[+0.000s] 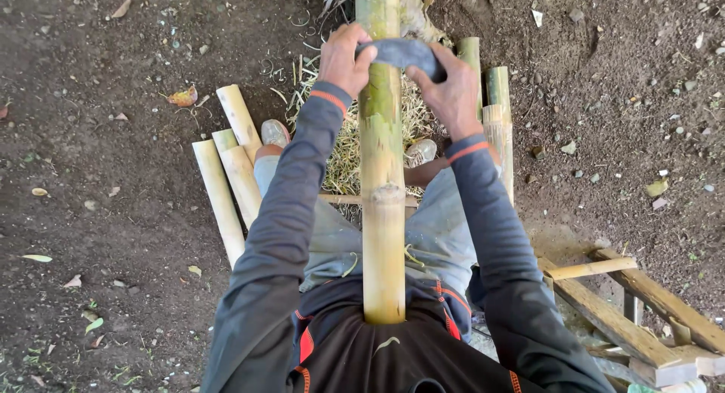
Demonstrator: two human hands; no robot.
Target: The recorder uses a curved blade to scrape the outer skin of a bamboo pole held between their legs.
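— What colour is the long bamboo pole (382, 174)?
— Yellow-green, greener in streaks near the top, paler tan at the cut end, with a brownish ring at the node.
— And the blade (404, 52) across it?
— Dull dark grey.
— The sleeves (294, 204)?
— Charcoal grey, each with an orange band at the cuff; orange piping shows on the black jacket too.
— The trousers (438, 234)?
— Faded blue-grey.
— The cut bamboo pieces (226, 174) on the ground?
— Pale cream-yellow on the left, greener on the right.
— And the ground (113, 212)?
— Dark brown soil, flecked with straw-coloured shavings and a few orange and green leaves.
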